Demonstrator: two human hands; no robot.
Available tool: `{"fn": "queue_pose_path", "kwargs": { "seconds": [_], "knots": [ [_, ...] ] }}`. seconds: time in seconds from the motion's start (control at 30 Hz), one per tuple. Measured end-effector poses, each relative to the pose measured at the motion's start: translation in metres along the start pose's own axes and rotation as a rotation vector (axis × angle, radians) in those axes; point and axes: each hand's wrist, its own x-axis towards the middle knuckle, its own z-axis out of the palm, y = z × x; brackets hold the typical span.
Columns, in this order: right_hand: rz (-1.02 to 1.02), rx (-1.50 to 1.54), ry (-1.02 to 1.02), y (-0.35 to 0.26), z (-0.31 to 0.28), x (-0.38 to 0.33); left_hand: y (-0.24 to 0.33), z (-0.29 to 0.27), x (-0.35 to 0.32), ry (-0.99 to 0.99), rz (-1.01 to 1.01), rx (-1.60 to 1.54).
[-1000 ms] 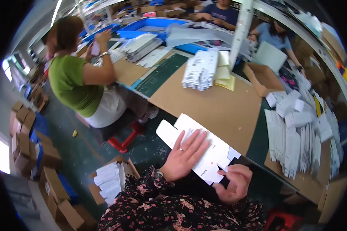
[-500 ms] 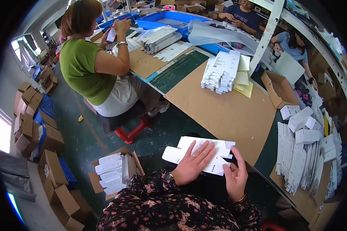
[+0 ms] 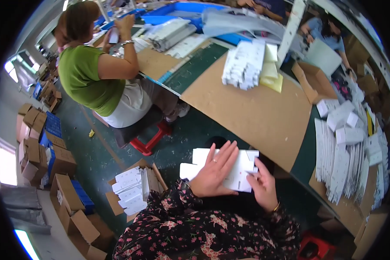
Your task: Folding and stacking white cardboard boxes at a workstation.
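A flat white folding carton [image 3: 246, 175] with tabs along its edges lies level in front of me, over my lap. My left hand [image 3: 216, 171] rests on it palm down, fingers stretched and slightly apart, covering its middle. At the carton's right edge is my right hand [image 3: 264, 186]. Its thumb lies on the printed face and the index finger bends at the end tab; the other fingers are partly hidden. To the lower left, an open cardboard box [image 3: 113, 203] holds more flat white cartons [image 3: 128, 184].
A brown-topped table [image 3: 255, 117] bears a stack of flat cartons [image 3: 245, 65] and yellow sheets [image 3: 271, 76]. At right stand rows of cartons [image 3: 333, 160] and small white boxes [image 3: 340, 115]. A co-worker in green [image 3: 86, 73] sits at left, holding a phone. A red stool [image 3: 318, 247] is lower right.
My view has shifted slightly. My left hand has spread its thumb out over the carton. The right index finger, stretched up before, now bends in at the carton's end tab.
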Motion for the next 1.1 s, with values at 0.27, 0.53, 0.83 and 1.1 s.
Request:
{"fn": "queue_pose_path", "kwargs": {
  "seconds": [0.27, 0.53, 0.83, 1.1],
  "knots": [
    [0.063, 0.218, 0.005, -0.010, -0.007, 0.013, 0.001, 0.006, 0.010, 0.049, -0.004, 0.063],
    [-0.010, 0.171, 0.067, -0.026, -0.019, 0.016, 0.006, 0.016, 0.015, -0.022, 0.056, 0.114],
    [0.196, 0.148, -0.086, -0.014, -0.043, 0.015, -0.002, 0.006, -0.008, -0.038, 0.212, -0.167],
    [0.029, -0.041, -0.199, -0.013, -0.029, 0.012, 0.006, 0.006, -0.013, -0.045, 0.252, -0.084]
  ]
}}
